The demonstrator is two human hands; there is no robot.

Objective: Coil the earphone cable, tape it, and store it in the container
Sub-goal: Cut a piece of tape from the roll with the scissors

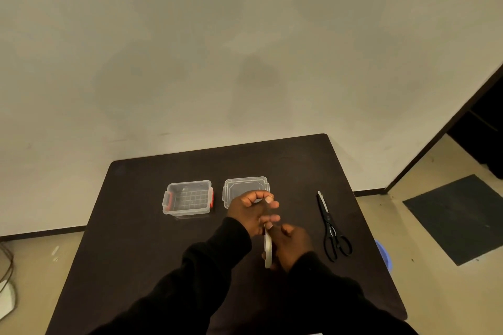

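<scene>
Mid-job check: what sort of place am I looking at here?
Likely a plain indoor room set up as a simple workstation: a dark table against a bare wall, with a clear container, its lid and scissors laid out.

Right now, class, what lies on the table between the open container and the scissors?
In the head view, the clear lid, flat beside the container, then bare table before the scissors.

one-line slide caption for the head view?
Right hand holds tape roll; left hand pinches above it; open container, lid, scissors on table.
</scene>
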